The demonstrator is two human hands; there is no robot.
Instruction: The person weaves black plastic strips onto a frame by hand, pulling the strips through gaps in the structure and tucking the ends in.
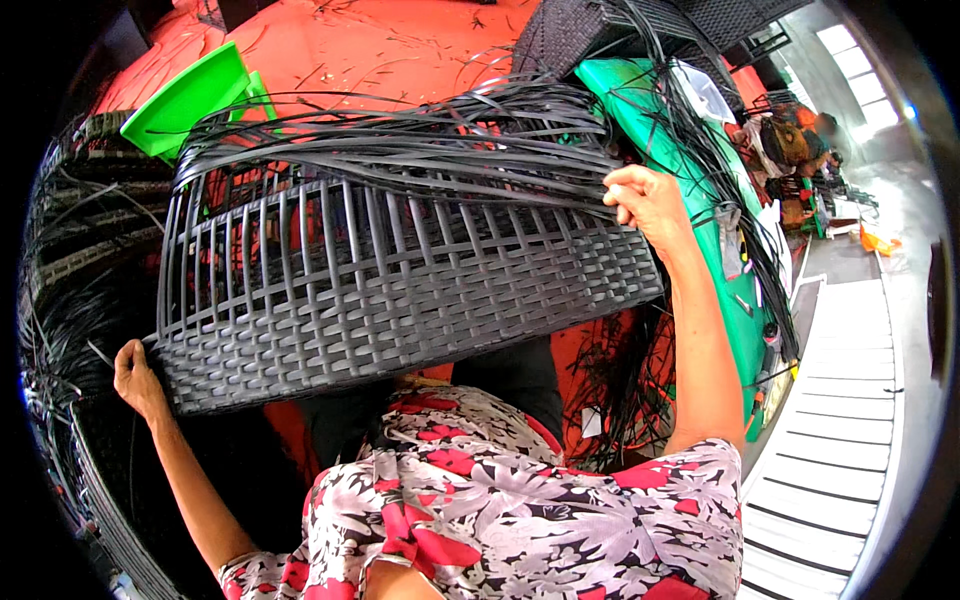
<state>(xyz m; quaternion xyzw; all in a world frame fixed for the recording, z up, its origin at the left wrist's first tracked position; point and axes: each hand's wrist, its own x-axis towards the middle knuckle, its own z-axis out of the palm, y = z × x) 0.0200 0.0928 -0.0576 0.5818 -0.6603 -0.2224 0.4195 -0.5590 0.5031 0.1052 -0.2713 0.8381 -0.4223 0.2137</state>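
Nearest to us, below both hands, is our own lap in a flowered red, grey and white garment [520, 510]. Our left hand [135, 378] is closed on the lower near corner of the half-woven dark grey basket panel [400, 290], though the fisheye rim darkens that corner and we cannot quite see how the fingers sit. The panel lies across our knees, spanning the whole gap between the two hands, which are well apart. Our right hand [648, 200] is up at its far right edge, pinched shut on the bundle of loose grey strips [420, 140] that fan leftward over the unwoven ribs.

We judge the woven part stiff enough to carry by its edges and light for its bulk, while the open ribs would flex and the free strips are springy, smooth and liable to slip; the firm holds are the woven corners, not the loose ends.

Beyond the right hand stands a green sheet [735, 300], and beyond the left a bright green plastic piece [185, 100] on the orange floor [350, 45].
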